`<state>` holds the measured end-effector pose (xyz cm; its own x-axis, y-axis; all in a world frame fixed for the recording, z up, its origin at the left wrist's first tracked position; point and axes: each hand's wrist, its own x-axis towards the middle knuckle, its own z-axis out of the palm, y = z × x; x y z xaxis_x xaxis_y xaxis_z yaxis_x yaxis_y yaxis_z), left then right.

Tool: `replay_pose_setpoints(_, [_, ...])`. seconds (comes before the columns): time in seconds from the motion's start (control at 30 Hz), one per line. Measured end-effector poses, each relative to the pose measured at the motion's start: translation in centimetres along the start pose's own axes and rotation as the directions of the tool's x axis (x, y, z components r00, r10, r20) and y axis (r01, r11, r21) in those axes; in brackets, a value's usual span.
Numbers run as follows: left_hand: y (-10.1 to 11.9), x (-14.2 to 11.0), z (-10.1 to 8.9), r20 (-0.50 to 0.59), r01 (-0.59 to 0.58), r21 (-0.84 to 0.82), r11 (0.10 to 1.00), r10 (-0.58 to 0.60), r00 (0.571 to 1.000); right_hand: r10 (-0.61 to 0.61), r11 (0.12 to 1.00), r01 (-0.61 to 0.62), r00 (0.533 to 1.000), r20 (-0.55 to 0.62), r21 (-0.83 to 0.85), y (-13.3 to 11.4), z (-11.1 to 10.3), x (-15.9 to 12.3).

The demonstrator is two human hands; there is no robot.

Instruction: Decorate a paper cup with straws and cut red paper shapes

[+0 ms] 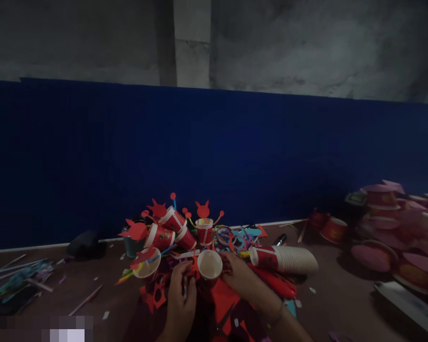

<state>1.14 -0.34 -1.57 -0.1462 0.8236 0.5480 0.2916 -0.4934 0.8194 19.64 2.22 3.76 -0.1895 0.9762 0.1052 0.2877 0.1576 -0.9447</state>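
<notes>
A paper cup (209, 266) with a pale inside stands mouth-up between my two hands, over red paper scraps. My left hand (180, 297) is just left of the cup, its fingers curled and thumb drawn in; a small greyish sliver shows between them, too dim to name. My right hand (240, 275) is at the cup's right side with fingers bent and apart, close to the rim; whether they touch it I cannot tell. Cut red paper (224, 299) lies below. Behind stands a red-and-white cup (204, 232) with a red horned paper head and round-ended arms.
More decorated cups (159, 236) pile up at left. A stack of nested cups (288, 260) lies at right beside a red tube-like item (276, 281). Pink-topped cups (410, 237) crowd the far right. Sticks and scraps (24, 278) litter the left. A blue panel (214, 152) rises behind.
</notes>
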Motion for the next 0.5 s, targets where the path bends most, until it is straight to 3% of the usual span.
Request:
replay_pose_setpoints(0.17, [0.4, 0.1, -0.2, 0.018, -0.012, 0.003, 1.000, 0.012, 1.000, 0.006, 0.936, -0.049, 0.992, -0.125, -0.348, -0.2, -1.9, 0.5])
replay_pose_setpoints(0.3, [1.0, 0.3, -0.3, -0.017, -0.073, 0.015, 0.997, 0.074, 0.997, 0.097, 0.709, -0.137, 0.991, -0.097, -0.692, -0.7, -2.7, 0.3])
replay_pose_setpoints(0.5, [1.1, -0.2, -0.1, 0.178, -0.249, 0.005, 0.969, 0.244, 0.953, 0.156, 0.600, -0.140, 0.986, -0.056, -0.787, -0.1, -1.4, -0.2])
